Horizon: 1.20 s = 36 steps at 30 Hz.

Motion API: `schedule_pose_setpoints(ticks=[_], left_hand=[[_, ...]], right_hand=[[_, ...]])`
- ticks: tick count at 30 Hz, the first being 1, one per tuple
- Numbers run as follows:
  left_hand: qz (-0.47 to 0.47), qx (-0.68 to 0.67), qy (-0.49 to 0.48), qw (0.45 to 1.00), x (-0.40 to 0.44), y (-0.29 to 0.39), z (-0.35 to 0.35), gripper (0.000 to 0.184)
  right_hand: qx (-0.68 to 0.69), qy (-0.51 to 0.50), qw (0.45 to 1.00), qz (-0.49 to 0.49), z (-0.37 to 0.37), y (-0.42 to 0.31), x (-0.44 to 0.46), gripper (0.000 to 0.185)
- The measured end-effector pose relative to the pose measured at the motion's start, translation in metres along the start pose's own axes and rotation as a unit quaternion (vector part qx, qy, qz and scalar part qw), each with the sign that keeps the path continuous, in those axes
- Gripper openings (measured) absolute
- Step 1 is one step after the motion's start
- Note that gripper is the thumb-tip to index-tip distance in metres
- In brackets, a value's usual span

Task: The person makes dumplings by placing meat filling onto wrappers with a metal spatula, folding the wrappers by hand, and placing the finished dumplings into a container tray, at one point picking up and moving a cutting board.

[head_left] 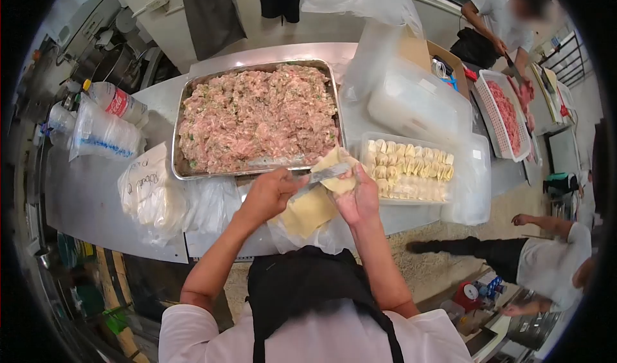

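Note:
My left hand (273, 194) is closed around the handle of a flat metal spreader (329, 172). Its blade lies across a thin, pale dough wrapper (340, 183) held in my right hand (361, 199), with the fingers curled under and around it. Just below my hands, a stack of yellowish wrappers (308, 212) rests on plastic at the table edge. Beyond them is a large metal tray (340, 122) heaped with minced meat (257, 118) flecked with green. Right of my right hand, a plastic container (411, 199) holds rows of folded dumplings (409, 160).
Left on the metal table (77, 202) are a marked plastic bag (154, 192), wrapped cups (106, 135) and a bottle (119, 102). Clear lidded boxes (418, 99) stand behind the dumplings. At far right, a co-worker (508, 25) handles meat near a white basket (498, 115); another person (553, 260) is nearby.

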<state>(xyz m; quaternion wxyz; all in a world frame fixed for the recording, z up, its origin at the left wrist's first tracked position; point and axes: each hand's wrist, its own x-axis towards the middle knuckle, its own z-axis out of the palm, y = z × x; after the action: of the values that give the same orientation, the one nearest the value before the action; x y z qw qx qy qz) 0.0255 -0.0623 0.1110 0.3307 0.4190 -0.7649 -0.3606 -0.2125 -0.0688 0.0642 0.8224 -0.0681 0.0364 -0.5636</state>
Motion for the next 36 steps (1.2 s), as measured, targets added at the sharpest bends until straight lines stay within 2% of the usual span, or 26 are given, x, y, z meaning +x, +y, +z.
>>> schedule_pose_setpoints(ticks=[2, 3, 4, 6, 7, 8, 9, 10, 12, 14, 17, 18, 20, 24, 26, 28, 30, 31, 33, 36], left_hand=[[-0.031, 0.143, -0.003, 0.989, -0.013, 0.004, 0.004, 0.039], [-0.062, 0.165, 0.004, 0.984, -0.018, 0.017, -0.004, 0.04], [-0.066, 0.163, 0.003, 0.984, -0.019, 0.026, -0.006, 0.04], [-0.037, 0.047, 0.091, 0.994, -0.015, 0.039, 0.0, 0.047], [0.0, 0.069, 0.077, 0.995, -0.012, 0.03, 0.009, 0.05], [-0.004, 0.071, 0.083, 0.994, -0.013, 0.019, 0.012, 0.05], [-0.012, 0.087, 0.046, 0.995, -0.013, 0.01, 0.012, 0.051], [-0.019, 0.104, 0.006, 0.994, -0.011, 0.005, 0.008, 0.051], [-0.018, 0.116, 0.024, 0.993, -0.01, -0.001, -0.014, 0.048], [-0.104, 0.282, 0.014, 0.954, 0.003, -0.005, -0.039, 0.04], [-0.113, 0.353, -0.019, 0.929, 0.036, -0.028, -0.036, 0.033], [-0.113, 0.354, -0.018, 0.928, 0.04, -0.04, -0.025, 0.033], [-0.135, 0.328, -0.078, 0.932, 0.049, -0.062, -0.005, 0.019], [-0.084, 0.286, -0.139, 0.944, 0.052, -0.056, -0.005, 0.028], [-0.044, 0.123, -0.059, 0.99, 0.056, -0.05, -0.02, 0.03], [-0.029, 0.151, -0.048, 0.987, 0.06, -0.048, -0.018, 0.033], [-0.116, 0.252, -0.066, 0.959, 0.063, -0.062, -0.004, 0.033], [-0.115, 0.252, -0.066, 0.959, 0.063, -0.067, 0.003, 0.033], [-0.081, 0.269, -0.074, 0.957, 0.063, -0.067, 0.016, 0.014], [-0.044, 0.183, -0.11, 0.976, 0.066, -0.058, -0.004, 0.015]], right_hand=[[0.067, 0.012, 0.998, -0.012, -0.025, -0.002, 0.007, 0.049], [0.09, 0.016, 0.996, -0.017, -0.024, -0.001, 0.01, 0.05], [-0.021, 0.148, 0.987, -0.063, 0.01, 0.005, 0.011, 0.048], [-0.133, 0.271, 0.948, -0.097, 0.039, 0.012, 0.014, 0.047], [-0.135, 0.255, 0.953, -0.094, 0.043, 0.013, 0.014, 0.046], [-0.137, 0.237, 0.957, -0.092, 0.045, 0.013, 0.016, 0.045], [-0.143, 0.19, 0.966, -0.1, 0.029, 0.006, 0.014, 0.045], [-0.145, 0.185, 0.967, -0.096, 0.027, -0.002, 0.014, 0.045], [-0.199, 0.215, 0.939, -0.179, 0.022, -0.017, 0.006, 0.052], [-0.209, 0.217, 0.935, -0.187, 0.03, -0.029, 0.0, 0.052], [-0.213, 0.218, 0.932, -0.194, 0.033, -0.032, 0.001, 0.052], [-0.204, 0.223, 0.934, -0.192, 0.033, -0.031, 0.001, 0.052], [-0.195, 0.213, 0.938, -0.19, 0.031, -0.031, 0.0, 0.052], [-0.184, 0.201, 0.943, -0.193, 0.025, -0.035, -0.011, 0.05], [-0.182, 0.218, 0.939, -0.195, 0.034, -0.035, -0.013, 0.052], [-0.18, 0.233, 0.936, -0.193, 0.037, -0.034, -0.012, 0.053], [-0.2, 0.227, 0.934, -0.188, 0.037, -0.033, -0.012, 0.054], [-0.2, 0.227, 0.934, -0.188, 0.036, -0.033, -0.012, 0.054], [-0.206, 0.212, 0.937, -0.188, 0.034, -0.035, -0.015, 0.055], [-0.208, 0.21, 0.936, -0.19, 0.032, -0.039, -0.021, 0.055]])
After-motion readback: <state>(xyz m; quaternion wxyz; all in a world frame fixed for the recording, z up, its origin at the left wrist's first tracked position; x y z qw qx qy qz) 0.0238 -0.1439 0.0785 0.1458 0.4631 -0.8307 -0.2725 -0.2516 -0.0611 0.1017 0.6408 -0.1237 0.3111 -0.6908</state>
